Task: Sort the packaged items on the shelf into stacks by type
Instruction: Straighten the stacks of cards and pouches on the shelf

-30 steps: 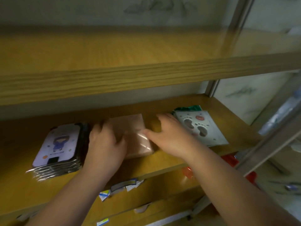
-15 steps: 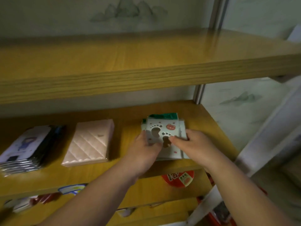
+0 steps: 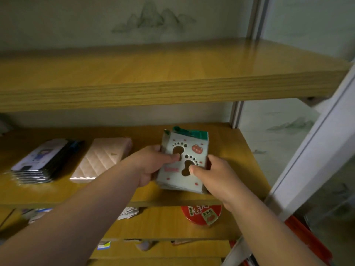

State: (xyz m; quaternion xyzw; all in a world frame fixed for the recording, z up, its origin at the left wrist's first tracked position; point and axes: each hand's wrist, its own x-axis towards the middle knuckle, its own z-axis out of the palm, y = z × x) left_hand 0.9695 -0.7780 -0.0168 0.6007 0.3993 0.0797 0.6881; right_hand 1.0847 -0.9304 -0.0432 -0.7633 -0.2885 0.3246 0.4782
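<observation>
Both my hands have left the pink pack and now square up the paw-print stack.

My left hand point(image 3: 153, 166) grips the left edge of the paw-print stack point(image 3: 182, 162), thumb on top; my right hand point(image 3: 215, 175) pinches its right edge, thumb on the cover. That stack sits on the shelf point(image 3: 240, 160), toward its right end, a green packet point(image 3: 194, 133) peeking out at its far edge. Left of it lies the pink pack point(image 3: 103, 160), and beyond that the cartoon-card stack point(image 3: 42, 160). I judge this the tidying step: next I should align the edges, check whether the green packet belongs, then let go.
</observation>
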